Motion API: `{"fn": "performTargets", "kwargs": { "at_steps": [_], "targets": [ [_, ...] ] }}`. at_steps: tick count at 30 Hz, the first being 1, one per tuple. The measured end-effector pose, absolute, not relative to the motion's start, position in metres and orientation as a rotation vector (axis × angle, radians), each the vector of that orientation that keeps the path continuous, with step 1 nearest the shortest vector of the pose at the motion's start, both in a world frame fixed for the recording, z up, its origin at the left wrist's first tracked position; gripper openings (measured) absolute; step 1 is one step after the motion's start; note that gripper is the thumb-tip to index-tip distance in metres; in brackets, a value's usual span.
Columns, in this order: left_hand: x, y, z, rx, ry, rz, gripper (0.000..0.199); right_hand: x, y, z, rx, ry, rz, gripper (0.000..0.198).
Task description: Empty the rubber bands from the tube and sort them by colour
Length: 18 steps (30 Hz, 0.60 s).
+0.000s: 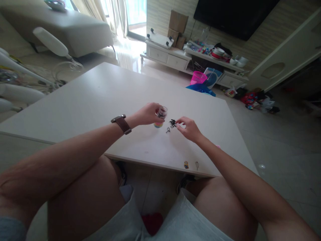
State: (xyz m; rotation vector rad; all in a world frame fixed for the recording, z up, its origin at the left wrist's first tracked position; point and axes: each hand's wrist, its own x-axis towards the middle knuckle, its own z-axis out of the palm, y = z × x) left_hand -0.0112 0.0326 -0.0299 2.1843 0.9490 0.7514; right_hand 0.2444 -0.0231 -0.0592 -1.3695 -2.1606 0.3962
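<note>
Clear, cylindrical jar (163,110) in the left hand (149,113), fingers curled round its smooth wall, above or on the middle of the bench (135,83); transparent round mouth uppermost, dark contents showing through the side, bright mixed colours at the base. Contact between base and bench impossible to tell. Just right of the jar, on the pale, smooth, faintly glossy surface, a heap of pieces (172,123), black, thin and tangled, some bent into loops; slightly apart, on the near side, a single loose piece (168,130) of like form. Right hand (189,130) at the heap's right edge, thumb and forefinger bent toward each other, narrowly spaced; any piece between the fingertips too small to tell. At the left wrist, a watch (122,124) with brown strap. Near the front edge, side by side, a yellow-and-blue figure (186,164) and a small, pale, slender object (197,165). Beyond the bench, a pink, lattice-walled basket (198,78) beside shiny blue plastic (200,89); farther back, a white drawered cabinet (177,61) and plain cardboard boxes (178,21).
</note>
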Motion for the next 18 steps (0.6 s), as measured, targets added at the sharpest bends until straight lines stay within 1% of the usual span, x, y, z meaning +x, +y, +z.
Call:
{"fn": "performTargets", "kwargs": {
  "at_steps": [4,6,7,10,15,18],
  "targets": [
    [-0.021,0.041,-0.032,2.125,1.059,0.733,0.014,0.252,-0.015,-0.100,-1.283,-2.447,0.458,0.020],
    [-0.020,0.040,-0.033,2.135,1.072,0.724,0.014,0.248,-0.015,-0.112,-1.249,-2.488,0.467,0.029],
    [-0.019,0.040,-0.033,2.143,1.067,0.720,0.015,0.244,-0.015,-0.115,-1.244,-2.491,0.456,0.030],
    [-0.015,0.035,-0.032,2.177,1.042,0.705,0.015,0.233,-0.015,-0.120,-1.266,-2.494,0.394,0.021],
    [-0.011,0.030,-0.035,2.202,1.000,0.683,0.015,0.233,-0.003,-0.115,-1.388,-2.346,0.364,0.026],
    [-0.011,0.031,-0.038,2.181,0.973,0.675,0.015,0.244,0.007,-0.111,-1.464,-2.235,0.368,0.019]
  ]
}}
